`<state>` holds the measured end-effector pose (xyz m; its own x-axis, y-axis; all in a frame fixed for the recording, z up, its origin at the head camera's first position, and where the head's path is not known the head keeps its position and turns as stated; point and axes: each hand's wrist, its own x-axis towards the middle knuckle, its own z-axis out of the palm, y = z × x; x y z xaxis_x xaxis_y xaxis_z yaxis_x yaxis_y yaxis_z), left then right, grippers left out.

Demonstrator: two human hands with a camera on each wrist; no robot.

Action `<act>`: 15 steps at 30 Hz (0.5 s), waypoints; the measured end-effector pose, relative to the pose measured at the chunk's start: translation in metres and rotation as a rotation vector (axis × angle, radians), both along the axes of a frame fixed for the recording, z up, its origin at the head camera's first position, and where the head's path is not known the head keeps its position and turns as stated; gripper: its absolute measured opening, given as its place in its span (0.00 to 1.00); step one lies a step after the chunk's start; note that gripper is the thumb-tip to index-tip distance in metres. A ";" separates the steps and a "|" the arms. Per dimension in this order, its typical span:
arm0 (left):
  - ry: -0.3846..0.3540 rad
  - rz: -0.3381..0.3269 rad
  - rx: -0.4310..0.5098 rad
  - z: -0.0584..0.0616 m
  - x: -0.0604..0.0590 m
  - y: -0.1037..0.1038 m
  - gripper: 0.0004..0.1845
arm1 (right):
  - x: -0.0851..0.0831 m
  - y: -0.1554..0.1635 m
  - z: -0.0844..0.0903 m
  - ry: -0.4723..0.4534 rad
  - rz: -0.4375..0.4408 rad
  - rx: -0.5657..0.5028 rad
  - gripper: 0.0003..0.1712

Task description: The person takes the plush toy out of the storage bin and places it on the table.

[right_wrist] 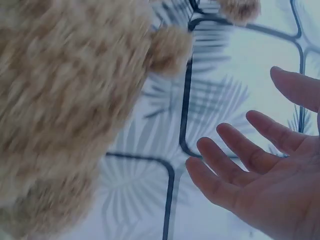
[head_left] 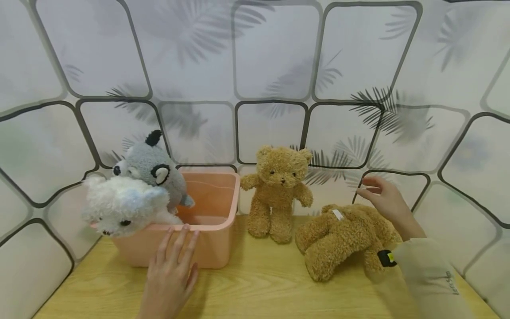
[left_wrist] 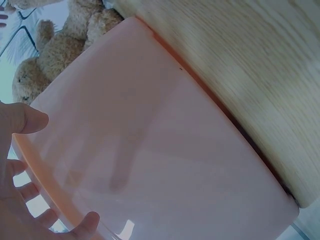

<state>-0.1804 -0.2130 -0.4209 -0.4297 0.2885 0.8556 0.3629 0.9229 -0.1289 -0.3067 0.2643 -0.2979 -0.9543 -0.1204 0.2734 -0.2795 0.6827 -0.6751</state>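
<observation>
A pink plastic bin (head_left: pixel 217 243) stands on the left of the table. My left hand (head_left: pixel 169 274) lies against its front, straight fingertips at the rim; the left wrist view shows the thumb and fingers spread near that rim. A grey plush toy (head_left: pixel 145 159) and a fluffy white plush toy (head_left: pixel 123 204) fill the bin's left side, the white one hanging over the front rim. At the right, a brown teddy bear (head_left: pixel 342 235) is face down with a white tag on its back. Behind and above it, my right hand (head_left: pixel 384 199) holds nothing, its fingers loosely extended.
Another brown teddy bear (head_left: pixel 280 195) sits upright between the bin and the face-down bear, close to the back wall. A patterned curtain-like backdrop (head_left: pixel 275 53) surrounds the wooden table (head_left: pixel 255 283) at the back and sides.
</observation>
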 end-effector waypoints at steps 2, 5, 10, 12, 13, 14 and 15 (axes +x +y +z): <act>0.005 -0.002 0.004 0.000 0.000 0.000 0.30 | 0.004 0.009 -0.005 0.009 -0.001 -0.014 0.33; 0.007 -0.006 0.007 -0.001 0.000 -0.001 0.30 | 0.010 0.022 -0.014 0.007 -0.008 -0.032 0.33; 0.018 -0.011 0.008 -0.001 -0.001 0.000 0.29 | 0.020 0.043 -0.037 -0.050 -0.036 -0.041 0.34; 0.027 -0.013 0.010 -0.001 -0.002 0.000 0.29 | 0.023 0.050 -0.047 -0.074 -0.049 -0.046 0.34; 0.028 -0.013 0.011 -0.001 -0.002 0.000 0.29 | 0.023 0.054 -0.051 -0.084 -0.057 -0.047 0.33; 0.027 -0.012 0.012 -0.001 -0.001 0.000 0.29 | 0.024 0.057 -0.056 -0.098 -0.065 -0.056 0.33; 0.025 -0.012 0.012 -0.001 -0.001 0.000 0.29 | 0.024 0.060 -0.060 -0.111 -0.073 -0.068 0.32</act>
<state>-0.1816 -0.2131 -0.4220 -0.4052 0.2828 0.8694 0.3704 0.9202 -0.1267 -0.2826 0.3242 -0.3576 -0.9846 -0.0345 0.1712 -0.1522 0.6501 -0.7445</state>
